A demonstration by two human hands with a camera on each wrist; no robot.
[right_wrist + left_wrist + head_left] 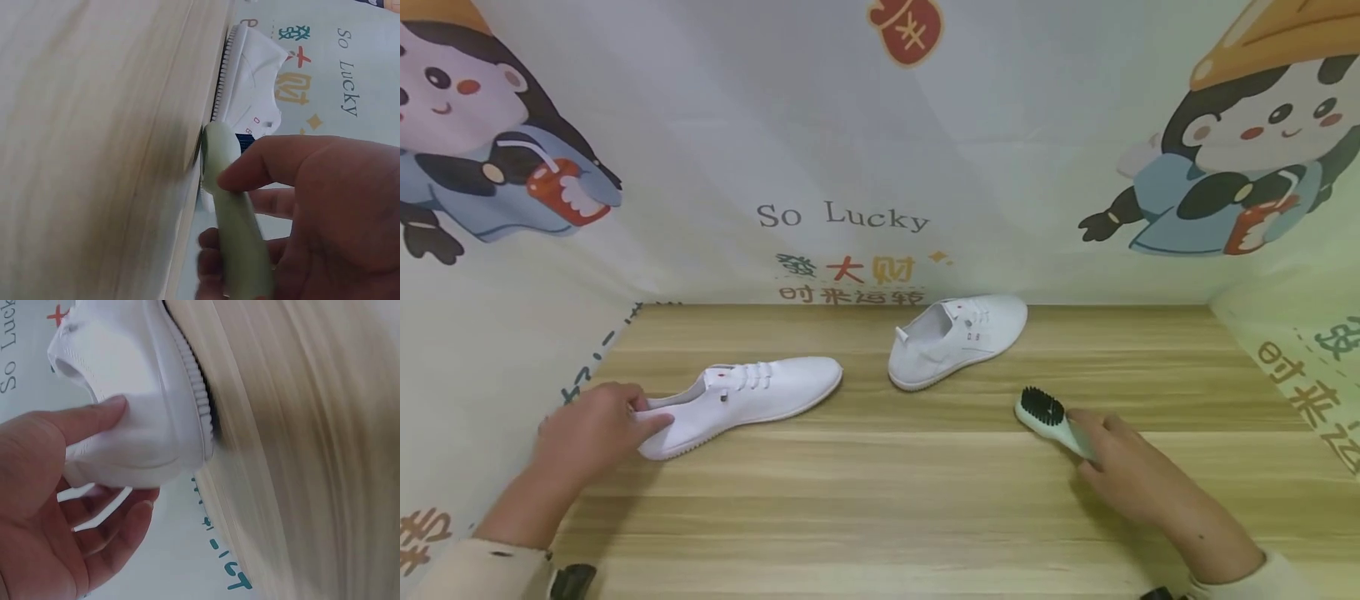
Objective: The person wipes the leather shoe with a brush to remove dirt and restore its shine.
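A white lace-up shoe (775,390) lies sole down at the left, toe pointing right. My left hand (587,433) grips its heel end, the thumb on the outer side and fingers at the opening; the left wrist view shows the thumb pressed on the white upper (144,425). At the right, my right hand (1131,471) holds a pale green brush (1063,429) by its handle, black bristles facing up. In the right wrist view thumb and fingers are round the green handle (240,244), and the brush head is at or just above the tabletop.
A second white shoe (958,342) sits at the back middle of the wood-grain table (865,508), toe angled to the right and against the backdrop. Printed cloth (715,150) with cartoon figures and lettering walls the back and both sides.
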